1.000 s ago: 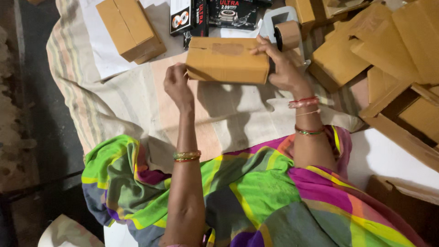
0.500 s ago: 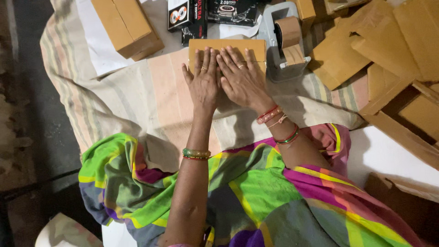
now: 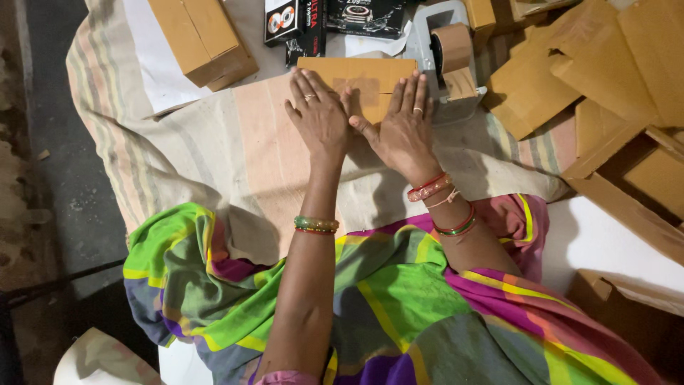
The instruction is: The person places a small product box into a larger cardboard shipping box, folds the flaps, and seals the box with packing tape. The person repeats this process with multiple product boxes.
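A flat brown cardboard box (image 3: 363, 77) lies on a striped cloth (image 3: 214, 157) in front of me, a strip of brown tape across its top. My left hand (image 3: 319, 117) rests flat on the box's near left part, fingers spread. Beside it, my right hand (image 3: 405, 128) presses flat on the near right part, thumb pointing toward the left hand. Neither hand grips anything. A tape dispenser (image 3: 450, 53) with a brown tape roll stands just right of the box.
Another closed brown box (image 3: 203, 39) sits at the upper left on white paper. Two dark printed product cartons (image 3: 328, 21) lie behind the taped box. Several flattened cardboard pieces (image 3: 605, 78) are piled at the right. A bright multicoloured garment covers my lap.
A second ago my right hand held the box's right end and the left touched its left side. Both hands then came down flat on top and have since spread slightly apart.
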